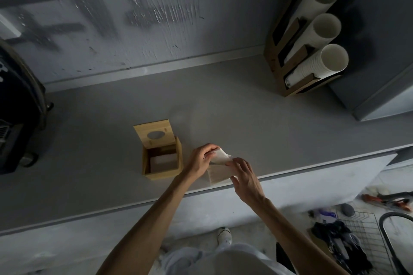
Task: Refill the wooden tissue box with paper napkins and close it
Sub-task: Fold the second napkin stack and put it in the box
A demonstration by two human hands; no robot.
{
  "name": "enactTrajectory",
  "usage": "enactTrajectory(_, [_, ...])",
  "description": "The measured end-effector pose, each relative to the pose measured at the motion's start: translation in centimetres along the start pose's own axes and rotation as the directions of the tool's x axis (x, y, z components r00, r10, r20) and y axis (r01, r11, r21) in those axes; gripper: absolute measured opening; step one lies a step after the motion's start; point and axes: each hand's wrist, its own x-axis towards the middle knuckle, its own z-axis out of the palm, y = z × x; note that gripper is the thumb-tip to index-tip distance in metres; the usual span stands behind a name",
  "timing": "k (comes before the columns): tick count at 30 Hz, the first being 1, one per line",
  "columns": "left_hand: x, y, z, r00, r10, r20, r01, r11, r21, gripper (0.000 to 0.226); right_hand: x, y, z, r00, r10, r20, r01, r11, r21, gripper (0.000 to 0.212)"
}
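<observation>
The wooden tissue box [163, 174] stands on the grey counter with its hinged lid [154, 135] swung up and back; the lid has an oval hole. Inside, a few white napkins lie at the bottom. Just right of the box, near the counter's front edge, stands a pack of paper napkins [218, 175] in a thin wrapper. My left hand [201, 159] pinches the wrapper at the pack's top left. My right hand [243, 174] pinches the wrapper's top right, and the film is stretched between both hands.
A wooden cup dispenser [297, 56] with three stacks of white paper cups stands at the back right by a grey cabinet [380, 87]. A dark machine [17, 118] sits at the far left. A wire rack and clutter [357, 236] lie on the floor at the right.
</observation>
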Motion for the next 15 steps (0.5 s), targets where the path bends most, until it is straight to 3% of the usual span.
enactTrajectory(8, [-0.23, -0.02, -0.23, 0.998, -0.010, 0.058, 0.011, 1.000, -0.011, 0.009, 0.03, -0.04, -0.08, 0.999, 0.038, 0.027, -0.038, 0.999, 0.017, 0.055])
enactTrajectory(15, [-0.68, -0.40, 0.07, 0.993, 0.023, 0.115, -0.016, 0.998, -0.064, 0.010, 0.32, 0.14, -0.05, 0.998, -0.015, 0.065, 0.020, 0.996, -0.087, 0.057])
